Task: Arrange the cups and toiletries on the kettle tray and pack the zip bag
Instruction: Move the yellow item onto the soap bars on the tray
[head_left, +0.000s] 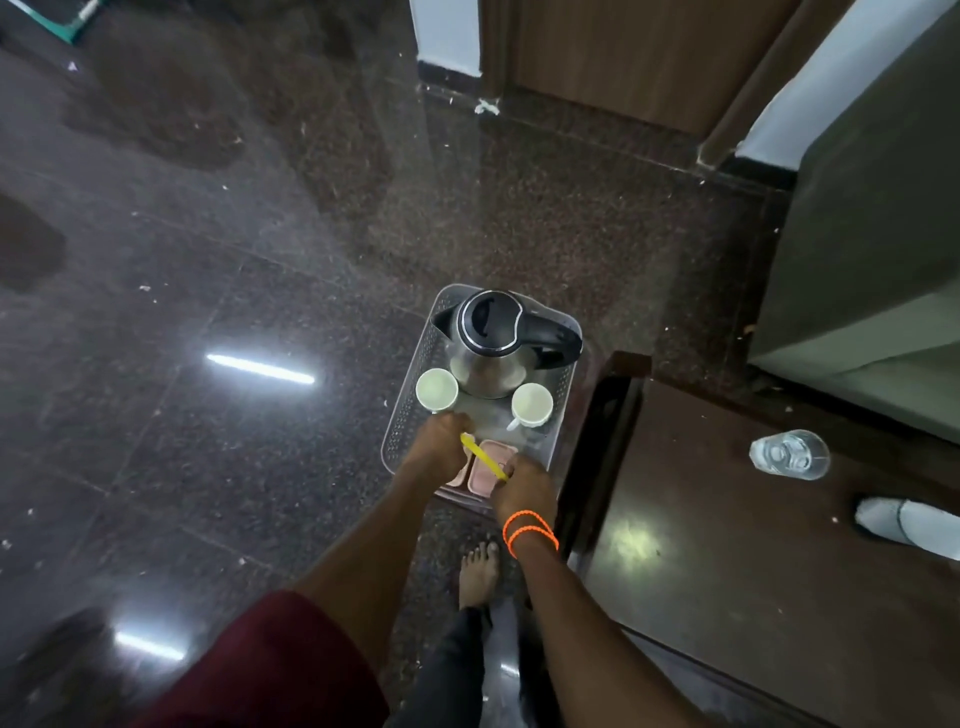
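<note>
Both my left hand (439, 441) and right hand (522, 486) pinch a yellow stick (483, 457) over pink packets (491, 467) near the kettle (493, 343); could knock either cup (531, 404).

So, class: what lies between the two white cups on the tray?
In the head view, the base of the steel kettle sits between the left cup and the right cup; nearer the hands, the tray floor is bare.

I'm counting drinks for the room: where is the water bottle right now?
In the head view the water bottle lies on its side on the dark wooden table at right, apart from the kettle tray.
</note>
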